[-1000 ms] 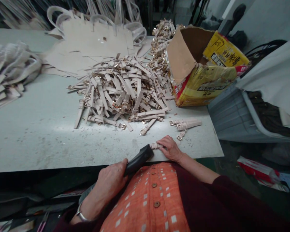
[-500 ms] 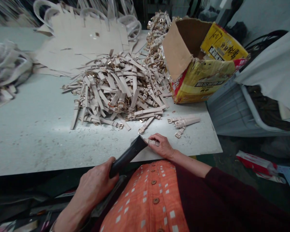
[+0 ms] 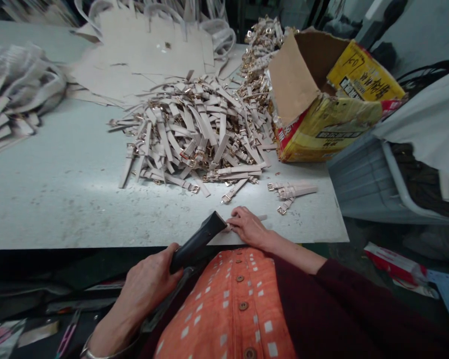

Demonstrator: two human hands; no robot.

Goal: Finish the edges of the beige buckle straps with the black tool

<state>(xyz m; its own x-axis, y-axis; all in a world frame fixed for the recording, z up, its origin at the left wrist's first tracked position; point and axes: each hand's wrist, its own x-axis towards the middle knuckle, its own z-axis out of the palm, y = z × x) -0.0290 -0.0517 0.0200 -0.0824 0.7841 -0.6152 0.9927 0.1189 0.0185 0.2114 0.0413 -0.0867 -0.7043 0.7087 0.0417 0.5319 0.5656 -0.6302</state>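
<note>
My left hand (image 3: 151,279) is wrapped round a black tool (image 3: 198,242) with a squared-off end, which slants up to the right over the table's front edge. The tool's end comes close to the fingertips of my right hand (image 3: 247,227). Those fingers are pinched on a pale buckle strap (image 3: 262,217), its end showing beyond the fingers; the rest is mostly covered by them. Beyond my hands lies a large heap of pale straps (image 3: 198,129) with gold buckles. A few similar straps (image 3: 295,190) rest apart, to the right of the heap.
An open yellow cardboard box (image 3: 322,129) stands at the table's right side. Beside the table is a grey bin (image 3: 370,184) with cloth over it. Pale flat pieces (image 3: 134,45) lie at the back, and bundled pale strips (image 3: 33,89) at the left.
The view has shifted, so the table things appear further right. My right hand's fingers have shifted on the strap, whose end now shows to the right of them. The tool is nearly unmoved.
</note>
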